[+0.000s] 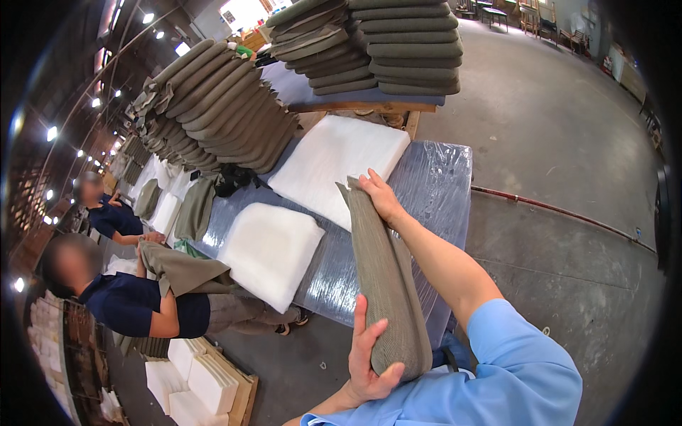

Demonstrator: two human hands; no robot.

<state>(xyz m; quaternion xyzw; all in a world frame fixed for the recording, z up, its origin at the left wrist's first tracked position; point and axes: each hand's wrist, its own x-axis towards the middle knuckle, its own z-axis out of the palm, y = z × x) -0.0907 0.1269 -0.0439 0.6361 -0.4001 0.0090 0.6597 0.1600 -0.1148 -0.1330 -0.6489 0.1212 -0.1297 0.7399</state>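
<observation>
A grey-green fabric-covered cushion (pixel 387 284) stands on its narrow side in front of my body, tilted, its far end reaching over the table. My right hand (pixel 381 197) grips the far end, fingers bent over the top by a loose flap of fabric. At the near end, my left hand (pixel 369 358) holds the rounded edge, thumb and fingers apart around it. Beyond the cushion lies a thick white padding square (pixel 341 160). Left of it rests a second white pad (pixel 270 248) with a rounded outline. Both pads lie on the plastic-wrapped table (pixel 440 177).
Tall stacks of similar cushions (pixel 220 106) (pixel 408 50) stand at the back. Two people in dark shirts work on the left; the nearer one holds a grey-green cover (pixel 185 270). White foam blocks (pixel 188 380) sit low at the left. A reddish pipe (pixel 561 211) crosses the floor at right.
</observation>
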